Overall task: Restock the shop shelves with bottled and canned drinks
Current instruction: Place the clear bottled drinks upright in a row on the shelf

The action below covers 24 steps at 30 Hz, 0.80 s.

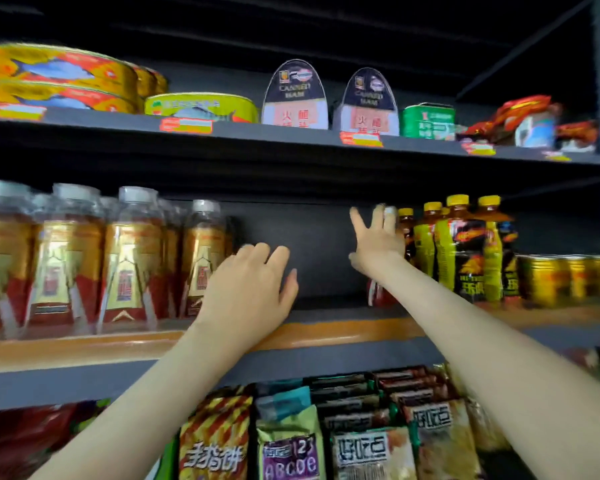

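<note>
The dark grey metal shelf unit [291, 362] fills your view. On the left of its middle shelf stands a crowd of clear plastic tea bottles with red-and-gold labels and silver caps [132, 258]. On the right is a smaller group of dark drink bottles with yellow caps and yellow-and-black labels [465, 251], with gold cans [565, 282] just beside them. Between the 2 bottle groups lies a bare stretch of shelf, and both your hands are in it. Your left hand [253, 285] hangs over the front edge near the tea bottles, its fingers loosely bent and holding nothing. Your right hand [378, 237] reaches deeper with its fingers spread and straight. It lies against 1 red-labelled bottle [378, 294], which stands upright just beside the yellow-capped group and is mostly hidden behind that hand.
</note>
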Motion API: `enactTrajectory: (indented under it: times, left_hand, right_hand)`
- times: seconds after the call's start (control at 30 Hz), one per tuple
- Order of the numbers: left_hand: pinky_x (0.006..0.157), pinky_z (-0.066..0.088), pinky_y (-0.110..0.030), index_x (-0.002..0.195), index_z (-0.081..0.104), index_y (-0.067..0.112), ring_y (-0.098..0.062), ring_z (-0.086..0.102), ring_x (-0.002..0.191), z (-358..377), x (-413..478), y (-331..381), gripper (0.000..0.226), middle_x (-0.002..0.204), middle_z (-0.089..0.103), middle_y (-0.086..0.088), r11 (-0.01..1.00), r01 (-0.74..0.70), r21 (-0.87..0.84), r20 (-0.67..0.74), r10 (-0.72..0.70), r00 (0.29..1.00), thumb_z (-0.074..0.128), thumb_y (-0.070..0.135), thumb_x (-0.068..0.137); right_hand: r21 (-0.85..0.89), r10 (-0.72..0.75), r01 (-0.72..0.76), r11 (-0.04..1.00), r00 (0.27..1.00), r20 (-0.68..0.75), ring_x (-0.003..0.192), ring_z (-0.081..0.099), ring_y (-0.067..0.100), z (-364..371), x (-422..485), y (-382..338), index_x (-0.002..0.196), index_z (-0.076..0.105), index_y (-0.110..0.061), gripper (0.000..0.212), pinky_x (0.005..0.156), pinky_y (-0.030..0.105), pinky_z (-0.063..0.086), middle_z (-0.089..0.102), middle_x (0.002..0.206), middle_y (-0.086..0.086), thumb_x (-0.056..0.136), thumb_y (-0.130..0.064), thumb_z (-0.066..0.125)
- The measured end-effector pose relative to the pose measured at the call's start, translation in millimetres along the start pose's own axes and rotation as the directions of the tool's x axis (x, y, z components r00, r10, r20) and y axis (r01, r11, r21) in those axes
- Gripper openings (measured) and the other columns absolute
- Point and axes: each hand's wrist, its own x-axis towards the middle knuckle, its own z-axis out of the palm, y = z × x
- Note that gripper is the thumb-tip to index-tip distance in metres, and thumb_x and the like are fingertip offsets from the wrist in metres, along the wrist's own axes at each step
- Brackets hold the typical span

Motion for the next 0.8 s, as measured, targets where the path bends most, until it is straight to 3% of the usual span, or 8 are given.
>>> enactTrajectory:
  times: [0.07,0.13,0.23,0.3,0.43,0.53,0.63,0.8]
  left_hand:
    - [0.047,0.034,-0.029,0.076,0.059,0.011,-0.026,0.054,0.059,2,-9,15,0.035,0.065,0.051,-0.005,0.999,-0.022,-0.034,-0.021,0.022,1.0,0.039,0.036,0.089]
    - [0.05,0.038,-0.032,0.076,0.057,0.011,-0.025,0.051,0.059,4,-24,24,0.036,0.065,0.049,-0.005,0.997,-0.037,-0.063,-0.042,0.034,0.999,0.04,0.038,0.091]
    - [0.052,0.04,-0.034,0.08,0.059,0.01,-0.026,0.05,0.06,9,-44,29,0.04,0.067,0.049,-0.006,0.998,-0.049,-0.027,-0.021,0.048,0.999,0.042,0.044,0.091]
    - [0.053,0.041,-0.035,0.084,0.06,0.009,-0.027,0.05,0.061,13,-50,30,0.04,0.069,0.05,-0.006,0.998,-0.058,-0.009,-0.002,0.058,0.998,0.043,0.044,0.091]
    - [0.054,0.039,-0.034,0.083,0.058,0.01,-0.025,0.048,0.061,14,-51,31,0.034,0.069,0.05,-0.005,0.999,-0.041,0.0,-0.019,0.04,0.999,0.043,0.04,0.091]
    - [0.054,0.038,-0.034,0.083,0.057,0.01,-0.025,0.048,0.062,13,-51,32,0.032,0.069,0.05,-0.005,0.999,-0.033,-0.009,-0.023,0.033,0.999,0.042,0.037,0.091]
    - [0.055,0.039,-0.033,0.084,0.058,0.01,-0.025,0.05,0.063,13,-53,31,0.032,0.07,0.051,-0.005,0.999,-0.041,-0.021,-0.011,0.041,0.999,0.042,0.037,0.091]
    - [0.067,0.048,-0.038,0.102,0.063,0.004,-0.032,0.058,0.081,2,-50,30,0.045,0.094,0.06,-0.014,0.994,0.053,-0.091,0.014,-0.051,0.999,0.042,0.043,0.091]
  right_hand:
    - [0.008,0.026,-0.026,1.0,0.998,-0.061,0.145,0.005,0.038,3,5,9,0.152,-0.007,-0.028,0.098,0.111,0.042,0.029,-0.007,0.158,0.021,0.088,-0.038,0.067]
    - [0.137,0.054,-0.054,0.989,0.999,0.002,0.142,0.015,0.043,7,10,18,0.152,-0.007,-0.032,0.098,0.109,0.044,0.036,-0.012,0.157,0.021,0.088,-0.039,0.066]
    - [0.3,0.047,-0.076,0.951,0.993,0.104,0.126,0.042,0.046,17,14,32,0.152,-0.007,-0.035,0.103,0.093,0.04,0.049,-0.02,0.156,0.018,0.086,-0.027,0.071]
    - [0.344,0.024,-0.048,0.938,0.997,0.071,0.122,0.045,0.047,21,14,36,0.153,0.0,-0.034,0.098,0.089,0.039,0.05,-0.019,0.156,0.018,0.086,-0.015,0.07]
    - [0.418,-0.111,0.109,0.902,0.994,-0.021,0.121,0.045,0.048,18,3,35,0.15,0.012,-0.037,0.091,0.082,0.037,0.051,-0.015,0.157,0.012,0.085,-0.004,0.066]
    - [0.44,-0.257,0.285,0.852,0.959,-0.124,0.127,0.042,0.045,6,-12,35,0.149,0.013,-0.042,0.089,0.092,0.041,0.052,-0.016,0.158,0.003,0.087,-0.008,0.066]
    - [0.415,-0.358,0.465,0.782,0.88,-0.311,0.135,0.037,0.039,-12,-35,36,0.149,0.017,-0.042,0.085,0.101,0.046,0.047,-0.014,0.159,-0.002,0.088,-0.013,0.069]
    - [0.26,-0.459,0.708,0.656,0.648,-0.607,0.144,0.02,0.031,-62,-82,42,0.144,0.028,-0.036,0.077,0.105,0.04,0.04,-0.004,0.158,0.004,0.085,-0.013,0.072]
